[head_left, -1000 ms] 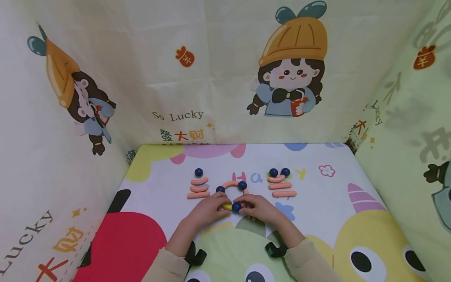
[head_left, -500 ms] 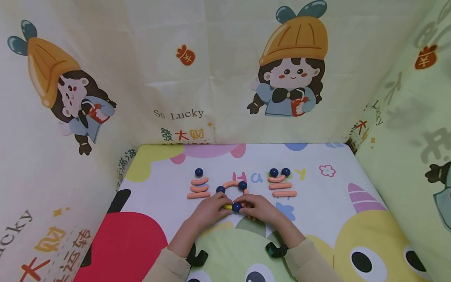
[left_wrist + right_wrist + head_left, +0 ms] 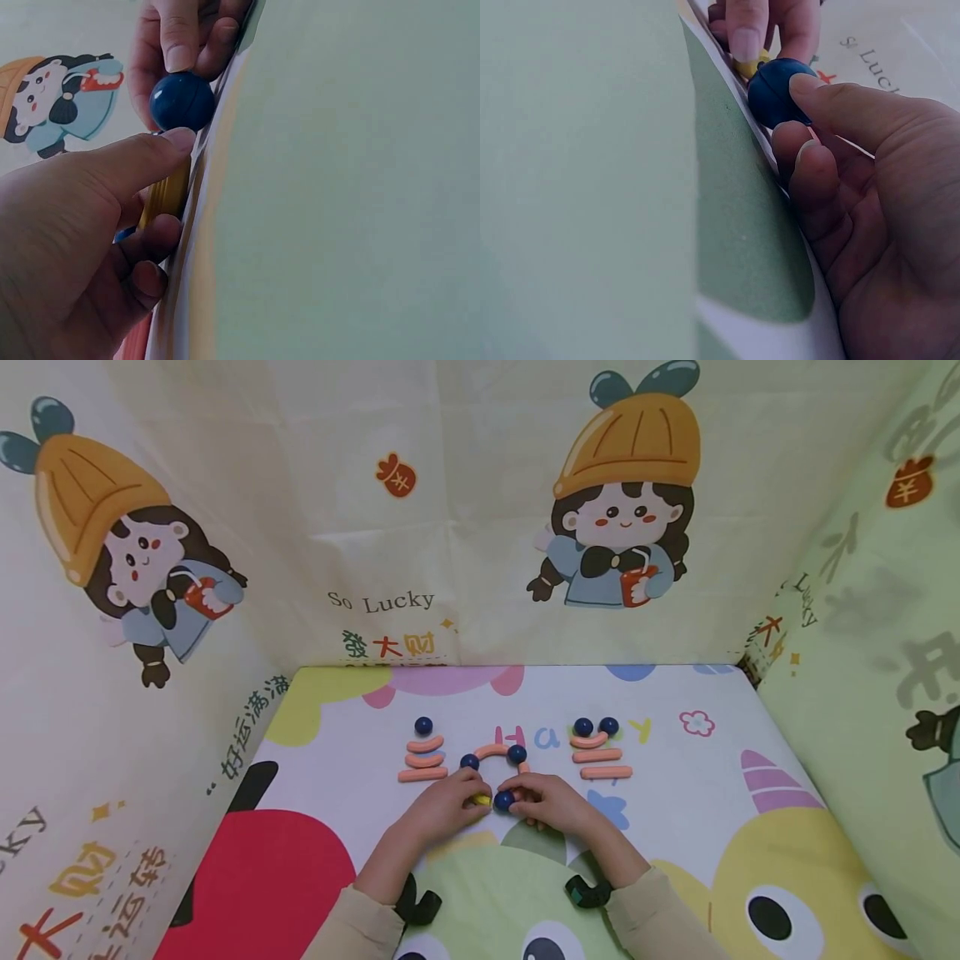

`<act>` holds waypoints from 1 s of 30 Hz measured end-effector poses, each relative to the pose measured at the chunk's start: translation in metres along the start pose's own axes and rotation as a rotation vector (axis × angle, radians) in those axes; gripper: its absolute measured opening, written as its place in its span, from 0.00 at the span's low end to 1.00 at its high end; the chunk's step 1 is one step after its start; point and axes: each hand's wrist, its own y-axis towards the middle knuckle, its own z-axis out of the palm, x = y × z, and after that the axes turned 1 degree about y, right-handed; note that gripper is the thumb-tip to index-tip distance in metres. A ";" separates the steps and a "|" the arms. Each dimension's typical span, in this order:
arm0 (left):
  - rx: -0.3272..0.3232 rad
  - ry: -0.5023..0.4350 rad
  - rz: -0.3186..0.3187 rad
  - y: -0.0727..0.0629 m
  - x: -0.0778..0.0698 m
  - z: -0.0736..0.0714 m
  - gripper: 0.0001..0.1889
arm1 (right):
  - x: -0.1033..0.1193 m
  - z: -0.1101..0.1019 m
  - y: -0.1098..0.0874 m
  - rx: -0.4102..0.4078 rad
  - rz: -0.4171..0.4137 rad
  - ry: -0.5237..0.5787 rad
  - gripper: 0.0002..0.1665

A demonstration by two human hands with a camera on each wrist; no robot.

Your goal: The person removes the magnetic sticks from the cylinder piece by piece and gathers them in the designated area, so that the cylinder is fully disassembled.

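My left hand pinches a yellow rod between thumb and fingers. Facing it, my right hand grips a dark blue ball, thumb on one side. In the head view a narrow gap separates the rod's end from this ball. Just beyond the hands, a curved pink rod joins a blue ball on the left and another blue ball on the right. From the right one a pink rod runs toward my right hand, which hides its lower end.
Left of the hands lie a blue ball, two curved pink rods and a straight pink rod. To the right are two blue balls, a curved pink rod and two straight ones. A patterned cloth wall stands behind the table.
The yellow rod's end touched or nearly touched the held ball earlier; now a small gap shows between them. Both hands have otherwise hardly moved. The left cloth wall has shifted.
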 end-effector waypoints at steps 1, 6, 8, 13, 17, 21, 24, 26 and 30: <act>-0.001 -0.002 0.007 0.000 0.001 -0.001 0.11 | 0.000 0.000 0.000 0.001 0.000 0.000 0.18; 0.007 -0.011 0.032 -0.002 0.003 -0.006 0.12 | 0.001 0.000 0.000 0.001 0.005 0.007 0.17; 0.014 0.001 0.025 -0.003 0.004 -0.008 0.13 | 0.002 0.000 0.000 0.001 0.008 0.007 0.17; 0.031 0.034 0.014 -0.003 0.007 -0.014 0.14 | 0.002 -0.001 0.000 0.003 0.011 0.005 0.17; 0.033 0.035 0.052 -0.001 0.011 -0.014 0.13 | 0.003 -0.001 0.000 0.003 0.017 0.006 0.17; 0.028 0.018 0.080 0.000 0.014 -0.014 0.11 | 0.004 -0.001 0.000 -0.001 0.021 0.001 0.17; 0.039 -0.001 0.078 0.001 0.015 -0.014 0.11 | 0.005 -0.001 -0.001 -0.001 0.011 0.000 0.17; 0.051 -0.015 0.074 0.001 0.016 -0.013 0.11 | 0.005 -0.001 -0.001 0.000 0.006 0.003 0.17; 0.071 -0.041 0.064 0.000 0.016 -0.014 0.12 | 0.005 -0.001 -0.001 0.001 0.018 0.003 0.18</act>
